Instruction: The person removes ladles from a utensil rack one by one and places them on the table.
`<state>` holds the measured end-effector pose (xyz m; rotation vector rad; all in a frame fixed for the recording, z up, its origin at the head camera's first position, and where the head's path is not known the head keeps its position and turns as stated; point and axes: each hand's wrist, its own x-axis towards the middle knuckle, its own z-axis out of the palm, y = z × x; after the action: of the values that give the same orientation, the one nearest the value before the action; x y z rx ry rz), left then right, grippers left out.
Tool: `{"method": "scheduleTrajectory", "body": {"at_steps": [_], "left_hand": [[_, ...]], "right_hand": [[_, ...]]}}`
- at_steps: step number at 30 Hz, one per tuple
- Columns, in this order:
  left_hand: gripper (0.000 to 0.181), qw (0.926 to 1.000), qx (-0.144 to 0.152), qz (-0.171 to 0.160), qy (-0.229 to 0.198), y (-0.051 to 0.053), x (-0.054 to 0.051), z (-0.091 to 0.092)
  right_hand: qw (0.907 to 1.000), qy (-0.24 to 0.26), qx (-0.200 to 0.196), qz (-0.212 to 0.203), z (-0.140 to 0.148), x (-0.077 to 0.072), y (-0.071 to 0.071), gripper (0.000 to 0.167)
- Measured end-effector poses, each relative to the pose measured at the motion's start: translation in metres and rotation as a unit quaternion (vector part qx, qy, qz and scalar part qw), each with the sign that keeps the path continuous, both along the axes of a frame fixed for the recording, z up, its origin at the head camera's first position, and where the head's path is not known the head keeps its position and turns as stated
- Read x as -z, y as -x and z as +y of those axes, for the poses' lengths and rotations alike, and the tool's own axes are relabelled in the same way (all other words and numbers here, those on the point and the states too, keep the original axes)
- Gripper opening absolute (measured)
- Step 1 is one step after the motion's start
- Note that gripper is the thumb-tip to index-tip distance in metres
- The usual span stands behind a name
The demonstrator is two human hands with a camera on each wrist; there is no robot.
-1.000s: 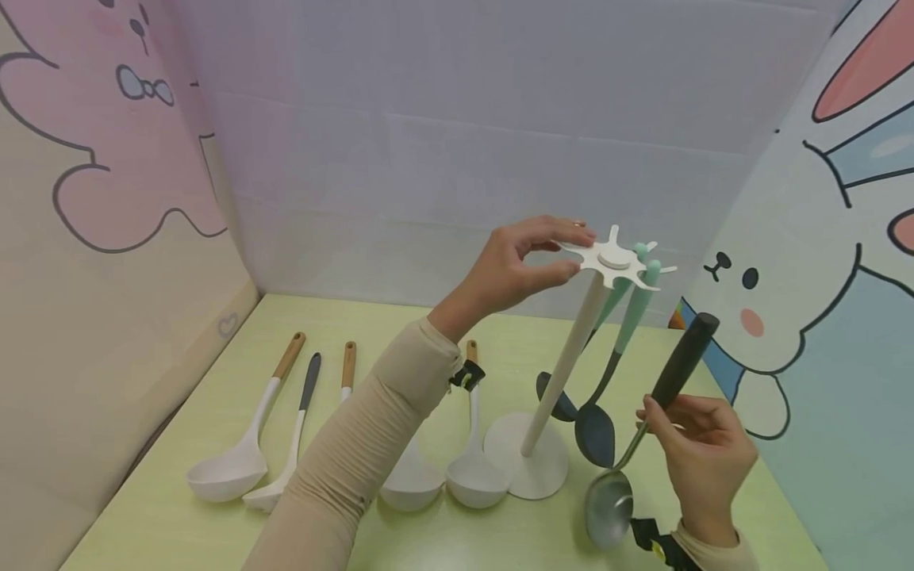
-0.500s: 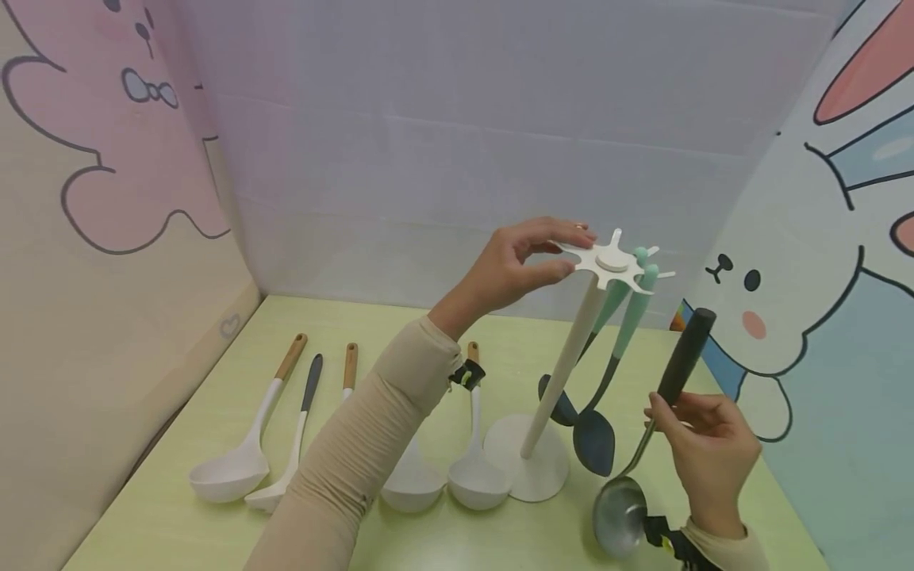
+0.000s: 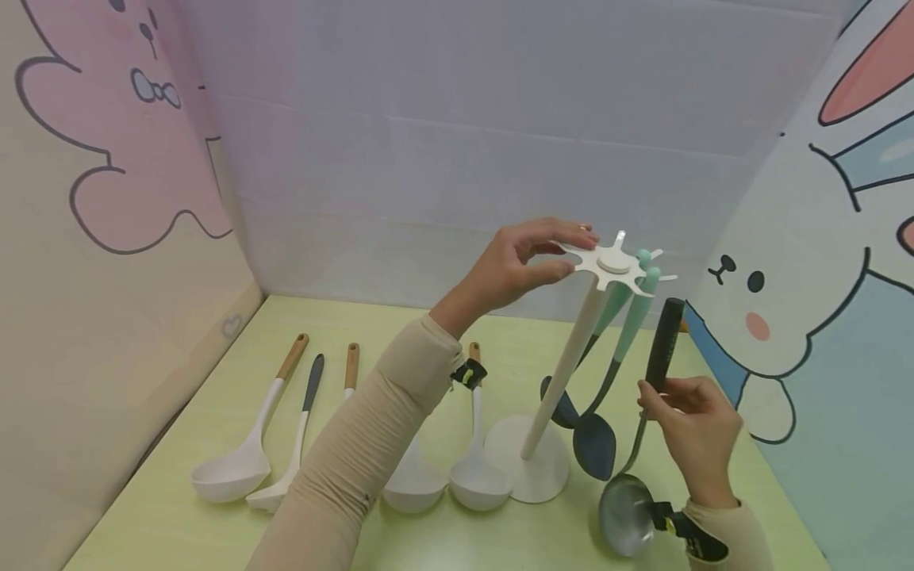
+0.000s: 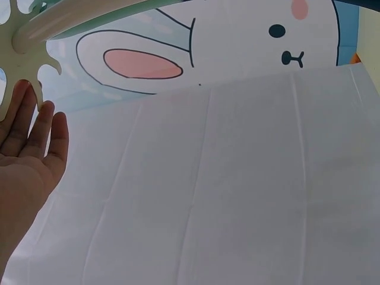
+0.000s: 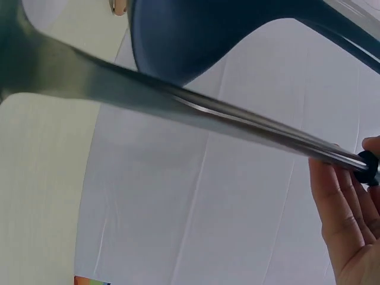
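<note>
My left hand (image 3: pixel 516 262) pinches one hooked arm at the top of a white utensil stand (image 3: pixel 581 337), thumb below and fingers above. Two dark ladles (image 3: pixel 595 446) with mint-green handles hang from the stand's right side. To the right of them, my right hand (image 3: pixel 700 420) pinches a metal ladle (image 3: pixel 626 515) where its black handle meets the steel shaft. That ladle is tilted, handle up and bowl down. The right wrist view shows the fingers round the steel shaft (image 5: pixel 237 127), with a dark ladle bowl (image 5: pixel 178 41) close behind.
On the yellow-green table (image 3: pixel 543 543) to the left lie several white ladles (image 3: pixel 232 473), most with wooden handle ends and one with a grey handle (image 3: pixel 312 382). My left sleeve hides some of them. A pale fabric wall (image 3: pixel 457 159) stands behind, with printed side panels.
My right hand has shifted slightly left and up, turning the metal ladle more upright; its bowl has swung right, away from the hanging ladles. My left hand keeps its hold on the stand.
</note>
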<state>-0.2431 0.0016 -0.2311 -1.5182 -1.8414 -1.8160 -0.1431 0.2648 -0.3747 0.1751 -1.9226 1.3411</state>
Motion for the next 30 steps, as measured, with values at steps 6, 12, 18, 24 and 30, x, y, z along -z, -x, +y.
{"method": "scheduleTrajectory", "body": {"at_steps": [6, 12, 18, 24, 30], "left_hand": [[0.030, 0.9999, 0.011, -0.008, -0.003, 0.002, 0.000, 0.001], [0.030, 0.9992, 0.029, -0.026, -0.011, 0.003, 0.000, 0.002], [0.029, 0.9976, 0.049, -0.044, -0.023, 0.004, 0.001, 0.003], [0.028, 0.9961, 0.064, -0.053, -0.030, 0.005, 0.001, 0.004], [0.027, 0.9952, 0.072, -0.057, -0.033, 0.005, 0.001, 0.004]], "right_hand": [[0.9983, -0.001, 0.010, -0.057, 0.002, 0.002, 0.008, 0.017], [0.9955, -0.001, 0.007, -0.094, 0.002, 0.005, 0.017, 0.016], [0.9915, -0.012, 0.008, -0.129, 0.002, 0.011, 0.027, 0.017], [0.9881, -0.015, 0.001, -0.153, 0.000, 0.014, 0.035, 0.016], [0.9857, -0.017, 0.000, -0.168, 0.000, 0.019, 0.044, 0.015]]}}
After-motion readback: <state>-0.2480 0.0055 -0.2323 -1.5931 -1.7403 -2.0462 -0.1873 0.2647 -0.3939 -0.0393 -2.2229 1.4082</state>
